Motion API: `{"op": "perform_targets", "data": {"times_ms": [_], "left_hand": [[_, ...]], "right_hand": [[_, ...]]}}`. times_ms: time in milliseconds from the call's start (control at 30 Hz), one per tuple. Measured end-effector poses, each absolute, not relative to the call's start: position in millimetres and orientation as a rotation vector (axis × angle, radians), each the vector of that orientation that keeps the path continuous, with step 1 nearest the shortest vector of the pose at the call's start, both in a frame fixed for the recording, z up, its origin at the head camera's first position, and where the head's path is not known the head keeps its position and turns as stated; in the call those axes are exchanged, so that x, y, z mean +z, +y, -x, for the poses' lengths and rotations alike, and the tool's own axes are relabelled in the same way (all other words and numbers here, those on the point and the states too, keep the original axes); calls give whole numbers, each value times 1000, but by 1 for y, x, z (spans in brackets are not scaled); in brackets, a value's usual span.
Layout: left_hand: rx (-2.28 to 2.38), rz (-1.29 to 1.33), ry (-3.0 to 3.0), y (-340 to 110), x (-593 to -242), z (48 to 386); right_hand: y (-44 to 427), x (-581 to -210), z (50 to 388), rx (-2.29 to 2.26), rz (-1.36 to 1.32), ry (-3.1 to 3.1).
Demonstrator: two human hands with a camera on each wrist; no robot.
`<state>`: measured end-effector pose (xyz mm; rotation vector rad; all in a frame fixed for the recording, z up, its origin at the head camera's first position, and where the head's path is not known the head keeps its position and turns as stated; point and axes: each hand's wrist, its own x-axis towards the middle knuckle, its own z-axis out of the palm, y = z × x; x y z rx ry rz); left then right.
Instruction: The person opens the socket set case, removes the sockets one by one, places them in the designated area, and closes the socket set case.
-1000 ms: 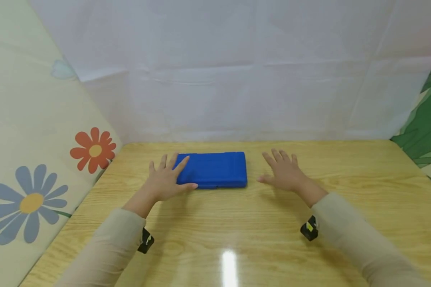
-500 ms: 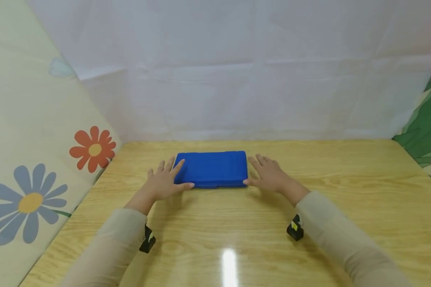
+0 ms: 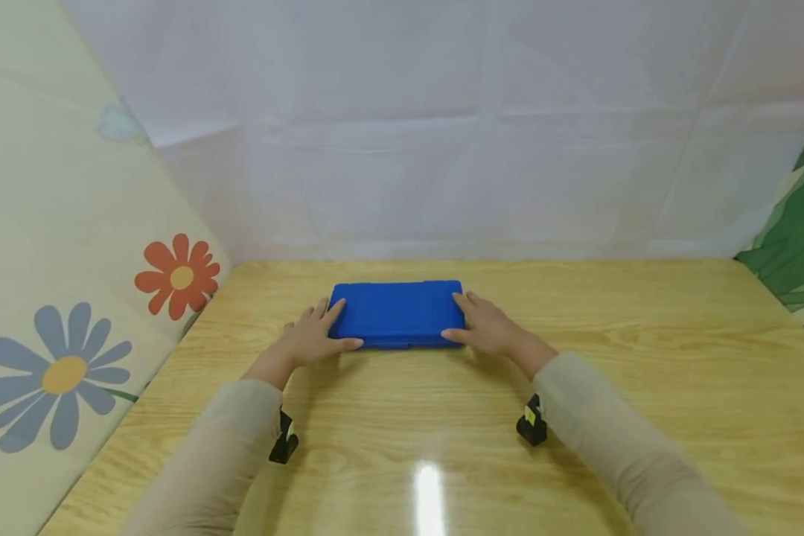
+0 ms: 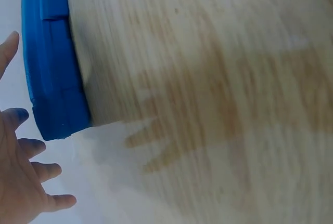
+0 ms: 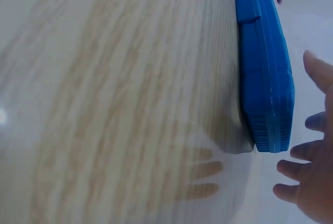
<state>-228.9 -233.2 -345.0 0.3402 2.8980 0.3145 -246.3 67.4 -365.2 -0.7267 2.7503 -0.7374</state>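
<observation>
A flat blue case point(image 3: 398, 311) lies closed near the back of the table. At its left end is my left hand point(image 3: 308, 339), fingers spread, the thumb by the front edge. My right hand point(image 3: 492, 326) is at the right end, its thumb and a finger over the case's corner area. In the left wrist view the left hand point(image 4: 18, 177) shows spread fingers beside the case point(image 4: 54, 63). The right wrist view has the right hand point(image 5: 315, 167) with separated fingers close to the case's end point(image 5: 268, 94). Whether either hand touches the case I cannot tell.
The wooden table point(image 3: 402, 402) reaches back to a white cloth point(image 3: 442, 149). At the left hangs a cloth with flower prints point(image 3: 60, 376), and green leaf prints point(image 3: 797, 238) are at the right. A black device is worn on each wrist.
My right hand has moved left, from apart from the case to its right end. The left hand has stayed near the left end, its fingers now a little lower. The case looks unmoved.
</observation>
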Motion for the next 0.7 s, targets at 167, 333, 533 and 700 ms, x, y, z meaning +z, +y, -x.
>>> {"op": "perform_targets", "data": {"times_ms": [167, 333, 533, 700], "left_hand": [[374, -345, 2880, -234, -350, 234], [448, -351, 2866, -234, -352, 237], [502, -333, 2838, -234, -352, 238], [547, -322, 2804, -233, -349, 238]], "right_hand": [[62, -368, 248, -765, 729, 2726], [60, -371, 249, -758, 704, 2718], [58, -373, 249, -811, 643, 2699], [55, -373, 252, -899, 572, 2693]]}}
